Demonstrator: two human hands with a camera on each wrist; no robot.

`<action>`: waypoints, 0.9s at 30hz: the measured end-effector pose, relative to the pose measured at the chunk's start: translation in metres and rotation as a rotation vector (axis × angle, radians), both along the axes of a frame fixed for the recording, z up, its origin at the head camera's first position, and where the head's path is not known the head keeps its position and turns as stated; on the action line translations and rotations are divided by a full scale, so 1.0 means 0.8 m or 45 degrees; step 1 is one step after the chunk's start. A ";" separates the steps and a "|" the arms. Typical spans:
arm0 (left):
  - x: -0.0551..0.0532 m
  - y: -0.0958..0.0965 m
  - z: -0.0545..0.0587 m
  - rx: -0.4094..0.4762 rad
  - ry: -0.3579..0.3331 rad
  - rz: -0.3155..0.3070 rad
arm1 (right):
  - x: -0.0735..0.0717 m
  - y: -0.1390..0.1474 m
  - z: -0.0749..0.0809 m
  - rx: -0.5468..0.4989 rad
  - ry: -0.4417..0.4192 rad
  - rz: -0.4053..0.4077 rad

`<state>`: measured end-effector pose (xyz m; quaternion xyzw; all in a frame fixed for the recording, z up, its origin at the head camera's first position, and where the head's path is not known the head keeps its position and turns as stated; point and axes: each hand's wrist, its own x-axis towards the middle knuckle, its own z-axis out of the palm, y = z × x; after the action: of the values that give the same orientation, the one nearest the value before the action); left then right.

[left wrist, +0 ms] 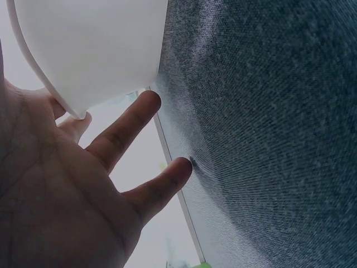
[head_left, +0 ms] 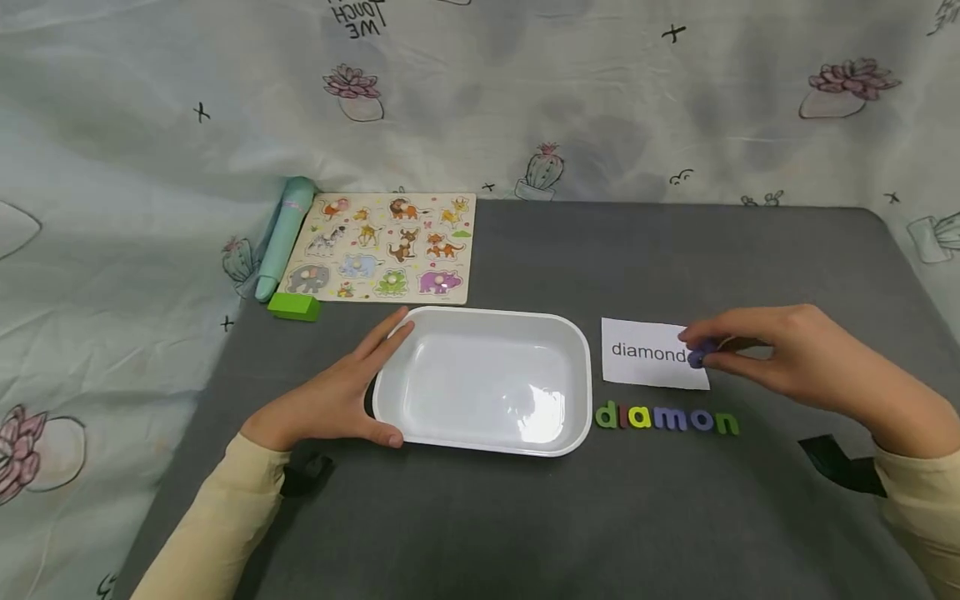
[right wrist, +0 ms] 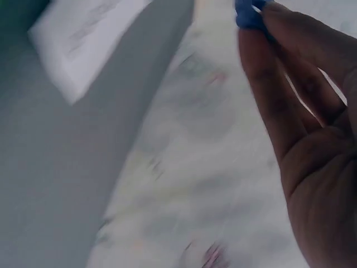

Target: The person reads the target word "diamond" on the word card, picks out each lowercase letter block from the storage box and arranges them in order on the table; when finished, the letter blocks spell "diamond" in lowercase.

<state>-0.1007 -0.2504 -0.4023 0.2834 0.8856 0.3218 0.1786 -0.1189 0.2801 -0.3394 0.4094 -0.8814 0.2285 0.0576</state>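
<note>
My left hand (head_left: 333,398) spans the left end of a white rectangular tray (head_left: 483,375), thumb at its near rim and fingertips by the far rim. In the left wrist view, its fingers (left wrist: 131,125) look straight and spread beside the tray wall (left wrist: 89,50). Between thumb and fingertips, my right hand (head_left: 795,358) pinches a small purple-blue letter (head_left: 701,353), mostly covered by the fingers, over the right end of a white card (head_left: 645,371) printed "diamond". Just below the card, coloured letters (head_left: 670,419) lie in a row reading "diamon".
A wooden animal puzzle board (head_left: 382,250) lies at the back left. Beside it are a light-teal rounded stick-like object (head_left: 287,237) and a green block (head_left: 294,307). Patterned cloth (head_left: 600,100) hangs behind the grey table (head_left: 525,533) and along its left side.
</note>
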 end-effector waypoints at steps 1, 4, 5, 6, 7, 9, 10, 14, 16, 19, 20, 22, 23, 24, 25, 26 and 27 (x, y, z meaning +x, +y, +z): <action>0.000 0.000 0.001 0.002 -0.004 0.005 | 0.006 0.010 -0.006 0.044 -0.023 -0.061; 0.001 -0.001 0.002 -0.005 -0.001 0.008 | 0.022 0.036 -0.028 0.137 -0.092 -0.175; 0.002 -0.002 0.002 -0.005 0.000 0.010 | 0.026 0.044 -0.036 0.155 -0.106 -0.188; 0.002 -0.002 0.003 -0.004 0.001 0.010 | 0.030 0.051 -0.043 0.159 -0.129 -0.205; 0.002 -0.002 0.003 -0.005 0.004 0.009 | 0.034 0.057 -0.051 0.161 -0.152 -0.219; 0.002 -0.003 0.003 -0.007 0.010 0.009 | 0.040 0.066 -0.063 0.162 -0.186 -0.247; 0.001 -0.003 0.003 -0.007 0.012 0.010 | 0.042 0.070 -0.069 0.163 -0.203 -0.257; 0.001 -0.004 0.002 -0.018 0.016 0.010 | 0.046 0.079 -0.084 0.180 -0.229 -0.273; 0.001 -0.005 0.001 -0.024 0.016 0.012 | 0.045 0.079 -0.087 0.198 -0.216 -0.267; 0.001 -0.006 0.000 -0.034 0.012 0.022 | 0.045 0.076 -0.092 0.205 -0.176 -0.254; 0.001 -0.006 0.000 -0.033 0.010 0.027 | 0.044 0.075 -0.093 0.205 -0.162 -0.248; 0.001 -0.006 0.000 -0.034 0.012 0.031 | 0.044 0.074 -0.095 0.196 -0.145 -0.236; 0.001 -0.006 0.000 -0.033 0.012 0.032 | 0.044 0.074 -0.096 0.184 -0.135 -0.223; 0.001 -0.006 0.000 -0.032 0.016 0.029 | 0.044 0.074 -0.096 0.184 -0.125 -0.218; 0.002 -0.006 -0.001 -0.031 0.020 0.025 | 0.043 0.074 -0.097 0.184 -0.116 -0.216; 0.002 -0.007 0.000 -0.030 0.021 0.024 | 0.043 0.074 -0.098 0.179 -0.099 -0.213; 0.002 -0.007 0.000 -0.031 0.024 0.022 | 0.043 0.074 -0.099 0.174 -0.096 -0.206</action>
<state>-0.0990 -0.2559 -0.4027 0.2765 0.8935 0.3097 0.1709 -0.0844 0.3391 -0.4182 0.3312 -0.9266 0.1777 0.0148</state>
